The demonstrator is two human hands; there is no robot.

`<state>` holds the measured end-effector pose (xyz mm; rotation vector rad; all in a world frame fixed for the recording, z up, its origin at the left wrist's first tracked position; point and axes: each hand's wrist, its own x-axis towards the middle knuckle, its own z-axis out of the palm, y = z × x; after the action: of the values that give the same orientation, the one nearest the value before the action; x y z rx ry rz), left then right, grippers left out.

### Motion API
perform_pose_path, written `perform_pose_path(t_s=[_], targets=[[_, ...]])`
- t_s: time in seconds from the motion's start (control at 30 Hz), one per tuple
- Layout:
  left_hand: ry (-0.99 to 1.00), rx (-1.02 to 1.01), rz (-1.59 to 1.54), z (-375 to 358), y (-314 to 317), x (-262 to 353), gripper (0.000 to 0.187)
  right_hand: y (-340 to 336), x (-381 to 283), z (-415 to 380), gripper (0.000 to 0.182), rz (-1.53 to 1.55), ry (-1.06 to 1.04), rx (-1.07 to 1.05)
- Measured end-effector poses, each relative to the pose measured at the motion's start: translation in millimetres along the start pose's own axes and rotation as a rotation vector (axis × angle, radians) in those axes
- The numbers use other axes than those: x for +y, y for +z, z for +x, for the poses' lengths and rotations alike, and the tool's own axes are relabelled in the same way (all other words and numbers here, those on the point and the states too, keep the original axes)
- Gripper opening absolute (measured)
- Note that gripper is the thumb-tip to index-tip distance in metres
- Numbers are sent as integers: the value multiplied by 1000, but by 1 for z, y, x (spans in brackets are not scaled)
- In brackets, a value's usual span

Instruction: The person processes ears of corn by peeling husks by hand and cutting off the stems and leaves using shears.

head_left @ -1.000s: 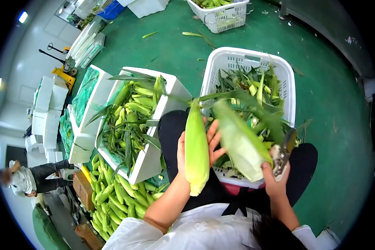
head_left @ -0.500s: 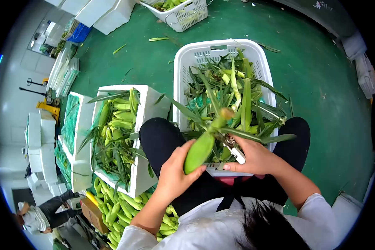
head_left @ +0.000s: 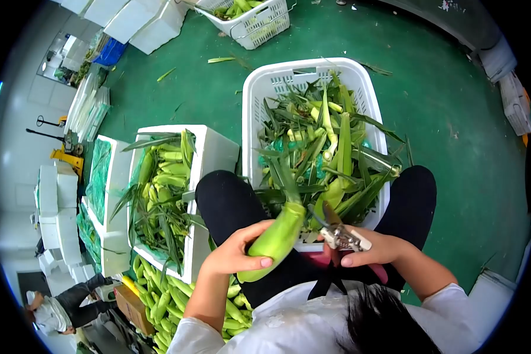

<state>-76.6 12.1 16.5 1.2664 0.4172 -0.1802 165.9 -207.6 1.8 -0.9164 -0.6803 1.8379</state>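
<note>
While clamped in the left hand (head_left: pixel 239 249), corn ear (head_left: pixel 276 236): one, pale green, tilted above the lap, just short of the leaf basket (head_left: pixel 249 118).
Hands: two, apart from each other; left wrapped round the ear with thumb laid across, right hand (head_left: pixel 379 246) closed round the pruning shears (head_left: pixel 343 238).
Pruning shears: one, pointed forward over the basket's near end, just beside the ear.
Long leaf (head_left: pixel 289 182): one, rising past the ear's upper end and crossing in front of the basket; cannot tell whether attached.
Leaf basket: one, white, slotted, set between two dark-clad knees (head_left: pixel 225 197), heaped with trimmings (head_left: pixel 343 147) too tangled to count.
Foam box (head_left: pixel 217 150): one, close beside the left knee, crowded with ears and drooping leaves.
Lined boxes (head_left: pixel 117 203): two, farther left, green plastic inside.
Corn pile (head_left: pixel 172 298): many ears, partly blocked by the foam box and left arm.
Carton (head_left: pixel 133 307): one, beside the pile.
Second basket (head_left: pixel 264 30): one, farther forward, cut off by the view's edge.
Pallet jack (head_left: pixel 69 158): one, yellow, far left.
Other person (head_left: pixel 52 314): one, near the left edge.
</note>
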Motion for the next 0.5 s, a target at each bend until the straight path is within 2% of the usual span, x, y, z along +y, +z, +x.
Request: perform_pose_path(t_s=[0.07, 0.13, 0.2, 0.23, 0.27, 0.33, 0.4, 0.5], targets=[[-75, -213, -82, 7, 1, -4, 78, 0, 4, 14, 58, -162, -125, -114], [-166, -368, -435, 5, 3, -16, 79, 5, -1, 19, 50, -80, -40, -52], [-128, -157, -668, -26, 6, -28, 81, 16, 5, 27, 35, 75, 68, 220], [-85, -30, -794, -48, 10, -34, 82, 12, 27, 34, 33, 196, -1, 314], [10, 117, -794, -76, 11, -39, 81, 9, 47, 42, 32, 314, -60, 394], [282, 422, -1116, -146, 18, -98, 78, 25, 62, 45, 34, 337, -32, 538], [458, 740, -1229, -244, 26, -166, 71, 39, 81, 36, 39, 220, -19, 410], [373, 1794, -1079, -381, 80, -239, 58, 55, 93, 26, 43, 196, 129, 255]])
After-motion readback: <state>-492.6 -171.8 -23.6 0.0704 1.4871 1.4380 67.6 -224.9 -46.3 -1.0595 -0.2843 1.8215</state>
